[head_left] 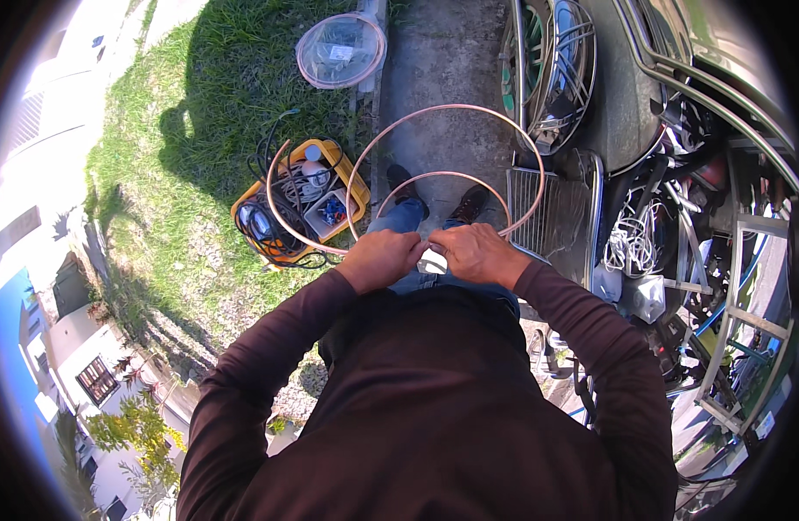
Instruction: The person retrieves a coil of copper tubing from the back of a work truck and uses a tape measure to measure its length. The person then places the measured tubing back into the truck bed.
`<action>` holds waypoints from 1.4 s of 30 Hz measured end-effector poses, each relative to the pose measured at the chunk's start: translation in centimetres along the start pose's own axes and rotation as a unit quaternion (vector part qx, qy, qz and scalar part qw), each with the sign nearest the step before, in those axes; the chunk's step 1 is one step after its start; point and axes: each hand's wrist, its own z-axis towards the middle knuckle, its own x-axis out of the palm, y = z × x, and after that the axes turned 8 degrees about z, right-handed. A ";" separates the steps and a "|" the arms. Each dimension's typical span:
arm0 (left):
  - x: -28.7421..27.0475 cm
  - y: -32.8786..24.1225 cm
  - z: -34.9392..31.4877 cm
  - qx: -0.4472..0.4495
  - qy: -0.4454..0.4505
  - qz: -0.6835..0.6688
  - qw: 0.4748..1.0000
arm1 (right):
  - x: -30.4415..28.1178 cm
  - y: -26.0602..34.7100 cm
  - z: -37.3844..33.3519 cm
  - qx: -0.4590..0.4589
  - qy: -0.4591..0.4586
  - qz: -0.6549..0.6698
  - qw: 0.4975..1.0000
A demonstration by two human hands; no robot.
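Observation:
Thin copper tube [456, 107] hangs in wide loops in front of my body, with one loose end curving up at the left. My left hand [379, 259] is closed, its fingers pinched on the tube near my waist. Close beside it my right hand [483, 253] also grips the tube, fingers curled and knuckles up. A small white piece [431, 262] shows just below and between the two hands; what it is I cannot make out. The fingers cover the stretch of tube between them.
A yellow toolbox [362, 193] with black cables and small parts stands on the grass at my left. Farther ahead lies a bagged copper coil [330, 68]. At my right are a metal rack [534, 208], bundled white cable [634, 239] and piled scrap.

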 end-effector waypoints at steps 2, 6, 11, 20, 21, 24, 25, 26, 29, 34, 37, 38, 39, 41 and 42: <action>-0.2 0.1 -0.2 0.010 -0.009 -0.004 1.000 | -0.2 0.2 -0.1 -0.019 -0.012 0.012 1.000; -0.8 -0.2 -1.1 0.021 0.002 -0.001 1.000 | -0.7 0.4 -0.4 -0.058 -0.026 0.038 0.997; -1.8 0.0 -2.2 0.067 -0.012 0.046 0.997 | -0.5 0.4 -0.5 -0.076 -0.017 0.016 0.997; -0.6 1.4 -2.8 0.124 -0.040 0.028 0.991 | 0.1 0.2 -0.6 -0.111 -0.001 0.015 0.994; -0.5 1.4 -2.6 0.119 -0.036 0.035 0.992 | 0.2 0.2 -0.6 -0.100 0.008 0.007 0.995; -0.9 1.9 -2.5 0.138 -0.048 0.004 0.989 | 0.0 -0.4 -0.6 -0.119 -0.007 0.032 0.992; -1.3 2.2 -2.6 0.119 -0.024 0.028 0.992 | -0.2 -0.7 -0.7 -0.115 -0.016 0.028 0.993; -1.9 2.8 -2.9 0.108 0.006 0.043 0.993 | -0.6 -1.1 -0.9 -0.117 -0.023 0.027 0.992; -3.6 4.6 -4.4 0.079 0.048 0.044 0.995 | -2.6 -2.7 -2.1 -0.092 0.015 -0.024 0.995; -4.4 6.3 -5.1 0.073 0.065 0.074 0.992 | -3.8 -4.0 -3.5 -0.068 0.036 -0.028 0.997; -4.5 6.2 -4.9 0.086 0.049 0.076 0.992 | -3.3 -3.3 -3.4 -0.070 0.019 0.000 0.997; -4.6 6.0 -4.9 0.093 0.038 0.073 0.992 | -3.1 -2.9 -3.4 -0.074 0.013 0.002 0.997; -4.6 5.7 -4.8 0.097 0.034 0.074 0.992 | -3.0 -2.5 -3.2 -0.072 0.008 0.004 0.997; -4.5 4.9 -4.6 0.099 0.034 0.077 0.991 | -2.4 -1.6 -2.6 -0.074 -0.005 -0.010 0.997; -4.1 4.2 -4.3 0.114 0.007 0.065 0.991 | -2.0 -1.2 -2.2 -0.053 0.004 -0.023 0.998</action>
